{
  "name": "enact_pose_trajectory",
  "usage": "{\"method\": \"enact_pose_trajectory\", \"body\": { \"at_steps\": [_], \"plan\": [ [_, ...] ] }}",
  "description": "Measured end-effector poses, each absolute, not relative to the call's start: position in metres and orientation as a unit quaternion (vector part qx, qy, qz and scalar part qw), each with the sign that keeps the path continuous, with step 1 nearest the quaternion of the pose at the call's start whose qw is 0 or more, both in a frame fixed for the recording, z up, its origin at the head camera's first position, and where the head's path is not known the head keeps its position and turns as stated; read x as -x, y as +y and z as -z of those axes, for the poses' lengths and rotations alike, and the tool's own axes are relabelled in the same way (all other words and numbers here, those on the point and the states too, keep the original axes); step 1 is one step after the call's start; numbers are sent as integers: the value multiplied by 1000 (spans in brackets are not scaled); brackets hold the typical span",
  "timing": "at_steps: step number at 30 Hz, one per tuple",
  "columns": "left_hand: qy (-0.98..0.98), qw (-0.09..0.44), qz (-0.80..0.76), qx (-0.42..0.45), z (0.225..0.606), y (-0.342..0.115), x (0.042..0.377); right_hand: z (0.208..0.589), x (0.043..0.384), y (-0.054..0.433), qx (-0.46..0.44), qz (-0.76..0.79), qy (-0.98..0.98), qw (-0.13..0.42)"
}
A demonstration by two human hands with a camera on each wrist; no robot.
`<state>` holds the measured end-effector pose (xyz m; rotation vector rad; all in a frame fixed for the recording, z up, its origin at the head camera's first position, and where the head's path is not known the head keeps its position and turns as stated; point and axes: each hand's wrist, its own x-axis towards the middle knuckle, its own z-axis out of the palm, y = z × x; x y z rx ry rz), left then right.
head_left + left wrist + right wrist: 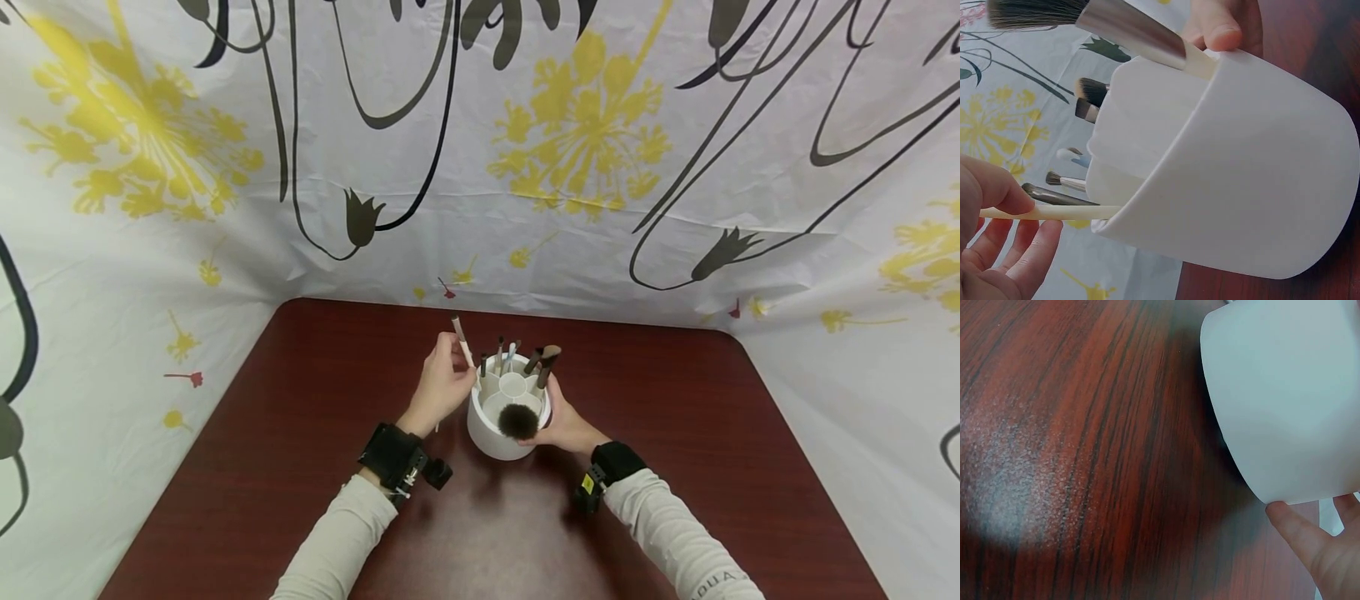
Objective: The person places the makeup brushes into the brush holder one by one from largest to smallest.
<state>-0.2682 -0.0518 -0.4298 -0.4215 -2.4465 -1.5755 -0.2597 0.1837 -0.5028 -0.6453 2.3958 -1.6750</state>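
Observation:
A white round brush holder (491, 440) with an inner ring of compartments stands on the table. My left hand (442, 379) pinches a slim makeup brush with a pale cream handle (1079, 212) between thumb and fingers. The lower end of that handle reaches the holder's left rim; the dark tip (456, 322) points up. Around the holder's right side, my right hand (568, 427) grips the wall, with its thumb at the rim in the left wrist view. A large fluffy brush (518, 422) leans out at the front. Several smaller makeup brushes (1063, 181) stand in the back compartments.
The dark red wood-grain table (360, 358) extends on every side of the holder. Behind it hangs a white cloth (465, 175) with yellow and grey flower prints, which also runs down both sides of the table.

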Motion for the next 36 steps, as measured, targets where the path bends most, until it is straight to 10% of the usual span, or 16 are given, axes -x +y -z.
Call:
{"method": "enact_pose_trajectory", "body": {
  "at_steps": [36],
  "plan": [
    [-862,102,455,199,442,-46,266,476,248,177,207,568,790,98]
  ]
}}
